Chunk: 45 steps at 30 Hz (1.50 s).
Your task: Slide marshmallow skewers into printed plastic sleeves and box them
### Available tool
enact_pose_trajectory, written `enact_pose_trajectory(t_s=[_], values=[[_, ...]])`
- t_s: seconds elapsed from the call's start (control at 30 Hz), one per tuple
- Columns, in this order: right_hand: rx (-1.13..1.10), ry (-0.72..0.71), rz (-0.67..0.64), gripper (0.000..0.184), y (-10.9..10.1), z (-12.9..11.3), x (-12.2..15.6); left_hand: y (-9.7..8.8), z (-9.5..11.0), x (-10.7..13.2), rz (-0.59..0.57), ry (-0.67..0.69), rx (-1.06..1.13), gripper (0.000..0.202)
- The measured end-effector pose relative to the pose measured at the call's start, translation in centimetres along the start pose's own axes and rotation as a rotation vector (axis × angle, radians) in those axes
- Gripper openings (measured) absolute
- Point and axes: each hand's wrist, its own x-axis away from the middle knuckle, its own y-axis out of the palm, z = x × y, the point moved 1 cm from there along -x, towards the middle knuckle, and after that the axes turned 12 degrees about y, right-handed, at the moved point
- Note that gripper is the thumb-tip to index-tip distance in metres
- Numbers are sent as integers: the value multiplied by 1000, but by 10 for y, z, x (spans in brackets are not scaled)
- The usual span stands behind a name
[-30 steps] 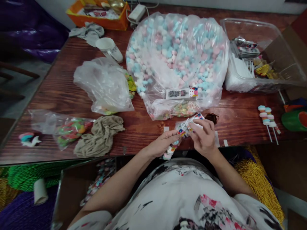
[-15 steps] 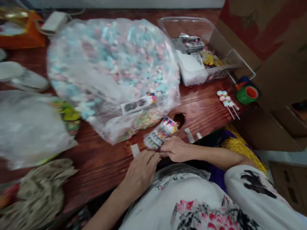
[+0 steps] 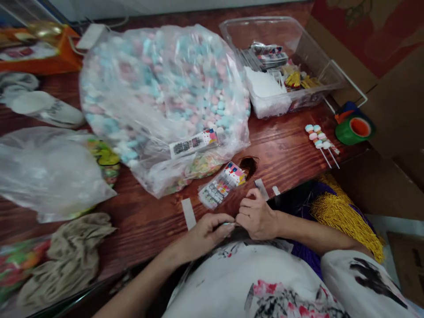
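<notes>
My left hand (image 3: 212, 230) is closed at the table's front edge, thumb and forefinger pinched together. A tiny pale-blue bit shows at its fingertips, too small to name. Touching it from the right is my right hand (image 3: 257, 216), its fingers curled in; what they hold is hidden. Just beyond the hands lies a small stack of printed clear bags (image 3: 221, 185) with a colourful pattern. Behind that is a large clear plastic bag (image 3: 165, 84) full of pink, blue and white marshmallows, with another printed bag (image 3: 194, 143) lying on it.
Marshmallow skewers (image 3: 318, 138) lie on the right beside a green tape roll (image 3: 354, 129). A clear plastic bin (image 3: 274, 26) holds printed bags, white sticks and gold ties. A crumpled cloth (image 3: 71, 254), a plastic bag (image 3: 49, 170) and a cup (image 3: 49, 110) are at left.
Both hands have come away from the stack of printed bags, slightly right and toward my body. The right hand's fingers no longer overlap the stack. The view has shifted slightly.
</notes>
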Motion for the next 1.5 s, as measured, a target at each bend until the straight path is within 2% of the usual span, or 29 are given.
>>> enact_pose_trajectory(t_s=[0.1, 0.17, 0.23, 0.33, 0.4, 0.47, 0.53, 0.73, 0.9, 1.1, 1.23, 1.37, 1.5], values=[[-171, 158, -106, 16, -1, 3, -5, 8, 5, 5, 162, 211, -539, 27], [-285, 262, -111, 16, -11, 17, -13, 8, 3, 9, 260, 299, -707, 24], [-315, 410, -2, 19, -27, 45, -22, 4, -1, 12, 357, 342, -700, 21], [-102, 658, 188, 17, -50, 97, -34, -3, -5, 15, 481, 315, -516, 17], [66, 750, 126, 16, -56, 122, -42, -4, -5, 14, 550, 266, -362, 15], [197, 764, 18, 17, -55, 133, -48, -3, -5, 13, 625, 227, -216, 15], [290, 732, -57, 19, -51, 131, -54, -2, -6, 10, 678, 187, -83, 16], [492, 557, -147, 21, -44, 119, -63, -5, -12, 10, 734, 134, 116, 17], [569, 611, -122, 23, -51, 131, -58, -1, -17, 14, 746, -3, 330, 22], [441, 582, -38, 25, -63, 141, -47, -4, -17, 19, 884, -50, 287, 15], [424, 635, 27, 23, -67, 144, -48, -4, -16, 18, 914, -139, 442, 22], [445, 695, 16, 21, -64, 143, -49, -2, -16, 16, 964, -220, 672, 34], [441, 769, -25, 18, -54, 148, -54, -1, -19, 16, 987, -258, 758, 42]])
